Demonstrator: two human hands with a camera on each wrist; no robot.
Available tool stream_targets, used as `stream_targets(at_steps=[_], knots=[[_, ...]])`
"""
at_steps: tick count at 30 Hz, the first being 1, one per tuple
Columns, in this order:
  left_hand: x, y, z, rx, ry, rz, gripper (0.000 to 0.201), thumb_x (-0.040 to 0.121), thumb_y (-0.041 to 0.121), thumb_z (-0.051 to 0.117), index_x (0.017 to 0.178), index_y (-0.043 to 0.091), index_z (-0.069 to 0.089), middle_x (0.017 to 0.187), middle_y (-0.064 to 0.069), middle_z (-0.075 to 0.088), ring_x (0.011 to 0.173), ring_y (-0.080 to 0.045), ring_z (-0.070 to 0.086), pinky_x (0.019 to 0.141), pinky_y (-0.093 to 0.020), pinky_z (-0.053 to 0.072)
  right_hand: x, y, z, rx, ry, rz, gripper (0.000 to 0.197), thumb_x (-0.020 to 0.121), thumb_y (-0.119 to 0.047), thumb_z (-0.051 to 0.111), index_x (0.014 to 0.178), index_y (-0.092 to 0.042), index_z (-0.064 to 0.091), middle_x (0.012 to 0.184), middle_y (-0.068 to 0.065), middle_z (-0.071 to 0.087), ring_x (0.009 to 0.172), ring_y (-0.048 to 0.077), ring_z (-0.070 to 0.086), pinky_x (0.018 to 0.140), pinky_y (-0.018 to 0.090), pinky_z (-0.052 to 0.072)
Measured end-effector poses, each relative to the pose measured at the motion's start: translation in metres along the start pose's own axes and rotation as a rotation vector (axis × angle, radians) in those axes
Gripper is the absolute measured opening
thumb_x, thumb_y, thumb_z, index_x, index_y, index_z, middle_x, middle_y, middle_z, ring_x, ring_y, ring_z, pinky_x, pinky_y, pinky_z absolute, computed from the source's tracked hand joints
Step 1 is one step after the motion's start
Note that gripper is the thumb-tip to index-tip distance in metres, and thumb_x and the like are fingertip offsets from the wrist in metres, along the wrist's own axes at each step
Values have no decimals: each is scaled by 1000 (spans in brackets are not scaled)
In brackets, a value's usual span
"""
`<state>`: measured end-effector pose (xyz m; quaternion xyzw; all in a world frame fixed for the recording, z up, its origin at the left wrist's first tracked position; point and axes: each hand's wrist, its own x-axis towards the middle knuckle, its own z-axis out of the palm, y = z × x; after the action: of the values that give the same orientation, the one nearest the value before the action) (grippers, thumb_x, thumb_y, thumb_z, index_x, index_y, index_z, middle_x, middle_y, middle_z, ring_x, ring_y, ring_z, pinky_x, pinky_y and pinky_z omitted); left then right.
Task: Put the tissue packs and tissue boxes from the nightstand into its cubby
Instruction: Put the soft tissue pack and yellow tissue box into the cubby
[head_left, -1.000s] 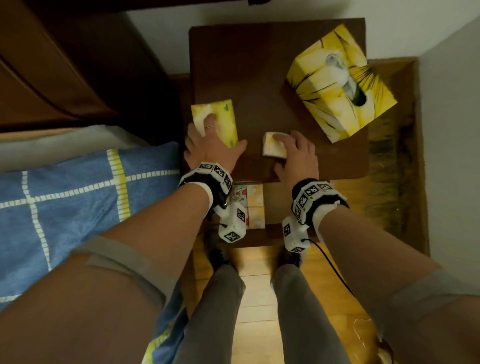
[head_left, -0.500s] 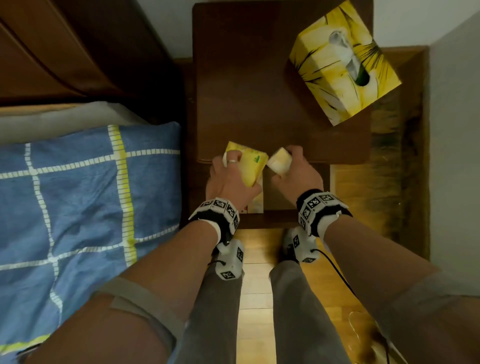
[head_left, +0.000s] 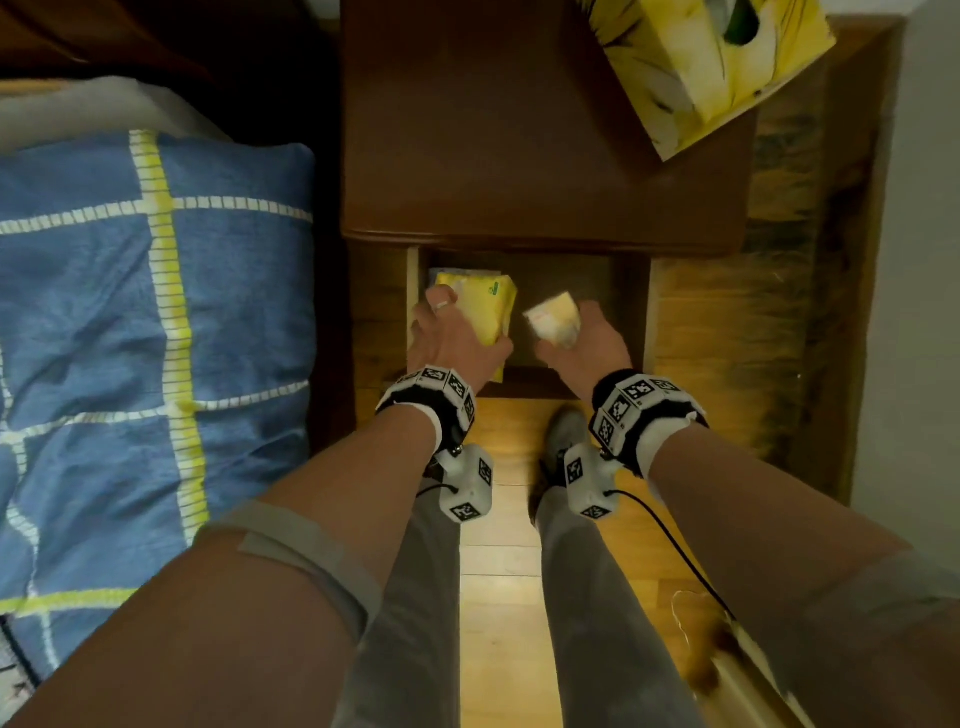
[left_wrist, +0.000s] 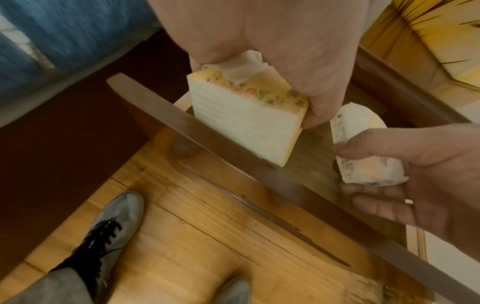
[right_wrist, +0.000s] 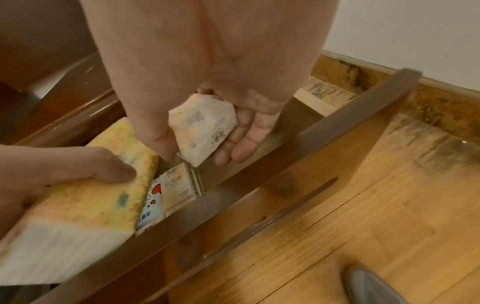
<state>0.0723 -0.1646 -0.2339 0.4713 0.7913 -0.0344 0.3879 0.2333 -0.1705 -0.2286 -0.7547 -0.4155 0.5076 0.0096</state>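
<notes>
Lowering both loads into the cubby was the step in hand, and it called for placement, not a drop. The left hand gripped the yellow pack with thumb on one face and fingers on the other, holding it on edge just above the cubby's left side. The right hand cupped the small pack in curled fingers, thumb closing it in, over the cubby's middle. In the right wrist view, two packs already stood on edge inside against the front rail, directly under the yellow pack's inner edge. Judged from this, the yellow pack was best set down flat or slid in beside those packs rather than pressed onto them, since soft wrapping crushes easily. The small pack suited the open floor to the right, where space showed. Each grip was to be released only once its pack rested on a surface, and the knuckles kept clear of the rail and the table edge overhead. One tissue box stood on the table's far right corner, not yet stowed.
</notes>
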Motion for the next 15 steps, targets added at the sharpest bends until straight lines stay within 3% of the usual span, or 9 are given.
stream_targets(at_steps=[3, 7, 10, 13, 15], knots=[[11, 0, 8, 50, 32, 24, 84, 67, 51, 74, 130, 16, 29, 134, -14, 39, 120, -37, 49, 94, -51, 49, 8, 2, 6, 28, 13, -16, 58, 79, -32, 72, 128, -18, 45, 117, 5, 63, 105, 26, 62, 89, 42, 54], [11, -6, 10, 466, 139, 149, 90, 72, 63, 65, 137, 6, 41, 154, -19, 23, 139, -37, 30, 107, -49, 36, 14, 4, 13, 44, 41, -14, 57, 79, -35, 73, 126, -17, 46, 118, 6, 64, 106, 26, 63, 89, 42, 54], [9, -9, 4, 576, 54, 137, 87, 79, 65, 57, 139, 5, 39, 148, -17, 32, 133, -34, 36, 102, -47, 38, 11, 3, 14, 67, 55, 16, 60, 80, -36, 73, 129, -18, 44, 120, 5, 63, 108, 26, 62, 90, 42, 54], [14, -12, -2, 505, -83, 106, 81, 87, 53, 56, 146, 6, 28, 143, -16, 42, 130, -34, 44, 95, -47, 44, 10, 2, 12, 75, 78, 50, 70, 83, -38, 71, 138, -19, 33, 124, 9, 61, 109, 30, 62, 91, 45, 53], [17, -14, -5, 432, -89, 84, 77, 88, 44, 58, 147, 8, 25, 141, -15, 44, 127, -33, 48, 86, -44, 48, 12, 2, 13, 68, 85, 70, 75, 84, -37, 69, 143, -22, 26, 126, 10, 60, 108, 33, 63, 91, 45, 54]])
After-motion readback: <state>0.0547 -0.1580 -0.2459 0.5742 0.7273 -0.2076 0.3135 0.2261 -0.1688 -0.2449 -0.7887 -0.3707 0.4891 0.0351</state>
